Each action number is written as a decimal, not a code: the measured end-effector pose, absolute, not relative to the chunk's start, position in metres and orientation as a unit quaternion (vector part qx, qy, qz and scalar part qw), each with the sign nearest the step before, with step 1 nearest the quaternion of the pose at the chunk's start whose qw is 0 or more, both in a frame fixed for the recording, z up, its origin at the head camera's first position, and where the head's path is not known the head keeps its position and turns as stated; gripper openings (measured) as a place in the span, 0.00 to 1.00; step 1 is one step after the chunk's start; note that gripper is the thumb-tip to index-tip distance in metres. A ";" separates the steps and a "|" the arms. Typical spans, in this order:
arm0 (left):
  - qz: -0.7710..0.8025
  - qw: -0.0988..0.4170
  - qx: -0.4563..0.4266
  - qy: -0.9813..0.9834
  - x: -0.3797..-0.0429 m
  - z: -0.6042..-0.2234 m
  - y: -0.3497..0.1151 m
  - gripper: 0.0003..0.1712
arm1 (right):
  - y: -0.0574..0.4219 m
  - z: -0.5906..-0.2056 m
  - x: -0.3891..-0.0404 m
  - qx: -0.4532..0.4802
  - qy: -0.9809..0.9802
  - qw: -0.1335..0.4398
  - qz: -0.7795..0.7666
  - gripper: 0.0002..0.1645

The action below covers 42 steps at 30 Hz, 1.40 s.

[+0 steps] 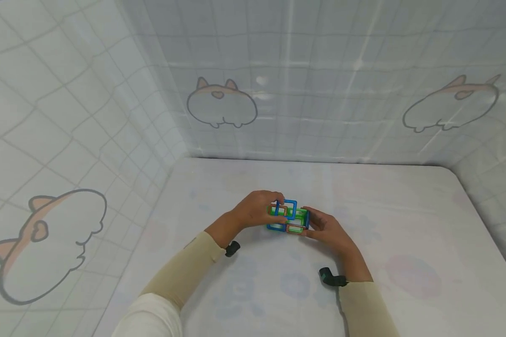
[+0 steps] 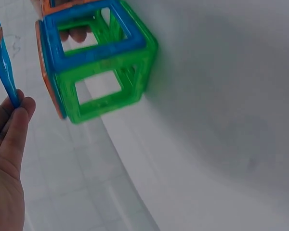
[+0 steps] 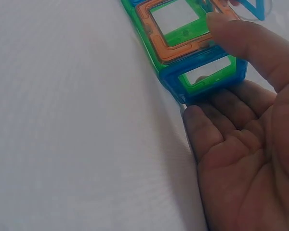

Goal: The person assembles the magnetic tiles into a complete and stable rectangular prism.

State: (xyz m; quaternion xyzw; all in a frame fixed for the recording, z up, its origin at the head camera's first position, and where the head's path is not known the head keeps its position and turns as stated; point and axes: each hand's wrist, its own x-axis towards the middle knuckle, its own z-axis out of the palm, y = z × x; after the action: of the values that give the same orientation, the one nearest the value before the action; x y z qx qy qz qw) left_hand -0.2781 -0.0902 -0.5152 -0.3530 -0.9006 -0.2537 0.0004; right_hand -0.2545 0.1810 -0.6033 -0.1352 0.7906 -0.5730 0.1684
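Note:
My left hand pinches a loose blue square magnetic tile between thumb and fingers, just above a box built of magnetic tiles. That box has open-centred green, blue and orange square frames joined side by side, and it sits low over the white surface. At the box's right end, my right hand grips it, thumb on an orange tile and fingers along the blue end tile. In the left wrist view, the held tile stands edge-on, apart from the box.
The white table surface has faint printed shapes. Walls of white tile-patterned sheeting with cartoon animal drawings rise at the back and both sides. Each wrist carries a small black fitting.

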 end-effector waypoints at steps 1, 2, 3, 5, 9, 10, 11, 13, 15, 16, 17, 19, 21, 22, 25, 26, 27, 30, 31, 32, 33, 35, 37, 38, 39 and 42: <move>-0.254 0.003 -0.361 -0.897 -0.279 -0.516 -0.087 0.26 | 0.181 -0.602 -0.254 -0.136 0.792 0.168 -0.572 0.47; -0.254 0.005 -0.370 -0.894 -0.280 -0.517 -0.085 0.25 | 0.182 -0.602 -0.254 -0.135 0.792 0.169 -0.571 0.47; -0.250 0.006 -0.376 -0.892 -0.280 -0.518 -0.082 0.25 | 0.182 -0.601 -0.254 -0.133 0.791 0.169 -0.572 0.47; -0.247 0.000 -0.381 -0.891 -0.281 -0.520 -0.078 0.25 | 0.182 -0.600 -0.254 -0.135 0.791 0.168 -0.572 0.48; -0.239 -0.021 -0.380 -0.893 -0.279 -0.521 -0.072 0.26 | 0.182 -0.602 -0.256 -0.142 0.782 0.169 -0.583 0.49; -0.242 -0.022 -0.382 -0.892 -0.278 -0.520 -0.071 0.27 | 0.182 -0.603 -0.256 -0.144 0.782 0.170 -0.583 0.49; -0.240 -0.022 -0.383 -0.892 -0.278 -0.520 -0.069 0.27 | 0.182 -0.603 -0.256 -0.145 0.780 0.170 -0.584 0.49; -0.238 -0.012 -0.389 -0.890 -0.277 -0.522 -0.067 0.27 | 0.181 -0.604 -0.256 -0.146 0.780 0.172 -0.583 0.48; -0.228 0.002 -0.392 -0.891 -0.277 -0.525 -0.066 0.27 | 0.181 -0.604 -0.256 -0.148 0.781 0.173 -0.582 0.48; -0.222 0.011 -0.394 -0.892 -0.277 -0.526 -0.065 0.27 | 0.181 -0.605 -0.256 -0.148 0.781 0.173 -0.581 0.48; -0.216 0.019 -0.395 -0.893 -0.277 -0.528 -0.064 0.27 | 0.181 -0.605 -0.257 -0.150 0.778 0.173 -0.585 0.48; -0.209 0.032 -0.399 -0.892 -0.277 -0.530 -0.061 0.26 | 0.182 -0.606 -0.258 -0.157 0.774 0.169 -0.589 0.48; -0.204 0.040 -0.400 -0.893 -0.276 -0.531 -0.059 0.26 | 0.183 -0.607 -0.258 -0.163 0.770 0.166 -0.594 0.48; -0.203 0.043 -0.401 -0.892 -0.276 -0.531 -0.059 0.25 | 0.183 -0.607 -0.258 -0.164 0.769 0.164 -0.596 0.48; -0.197 0.049 -0.400 -0.894 -0.276 -0.532 -0.057 0.25 | 0.184 -0.606 -0.258 -0.169 0.768 0.161 -0.596 0.48; -0.192 0.051 -0.399 -0.895 -0.276 -0.533 -0.057 0.25 | 0.184 -0.606 -0.258 -0.168 0.767 0.162 -0.597 0.48; -0.189 0.054 -0.399 -0.895 -0.276 -0.533 -0.056 0.25 | 0.184 -0.606 -0.258 -0.167 0.768 0.162 -0.596 0.48; -0.185 0.065 -0.400 -0.895 -0.275 -0.534 -0.056 0.25 | 0.184 -0.605 -0.258 -0.167 0.769 0.162 -0.595 0.48; -0.185 0.067 -0.400 -0.895 -0.276 -0.535 -0.056 0.25 | 0.184 -0.605 -0.258 -0.167 0.769 0.163 -0.595 0.48; -0.186 0.067 -0.399 -0.895 -0.276 -0.535 -0.056 0.25 | 0.184 -0.605 -0.258 -0.167 0.770 0.163 -0.594 0.49; -0.187 0.066 -0.398 -0.896 -0.276 -0.535 -0.056 0.25 | 0.184 -0.605 -0.259 -0.165 0.771 0.162 -0.593 0.49; -0.189 0.060 -0.393 -0.898 -0.276 -0.535 -0.056 0.26 | 0.184 -0.606 -0.259 -0.165 0.772 0.162 -0.592 0.49; -0.189 0.051 -0.388 -0.901 -0.277 -0.536 -0.055 0.27 | 0.185 -0.606 -0.259 -0.165 0.773 0.162 -0.591 0.49; -0.188 0.049 -0.385 -0.902 -0.277 -0.536 -0.055 0.28 | 0.185 -0.606 -0.260 -0.166 0.773 0.161 -0.590 0.49; -0.187 0.046 -0.383 -0.904 -0.278 -0.536 -0.055 0.28 | 0.185 -0.607 -0.260 -0.166 0.772 0.161 -0.592 0.49; -0.184 0.038 -0.378 -0.907 -0.279 -0.537 -0.054 0.29 | 0.186 -0.606 -0.260 -0.169 0.771 0.160 -0.592 0.49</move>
State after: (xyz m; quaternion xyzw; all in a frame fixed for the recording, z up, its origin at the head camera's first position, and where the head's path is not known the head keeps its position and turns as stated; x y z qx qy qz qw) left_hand -0.2787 -0.0539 -0.5369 -0.3781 -0.9065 -0.1839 0.0376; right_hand -0.2596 0.1858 -0.6065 -0.1693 0.7711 -0.5925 0.1602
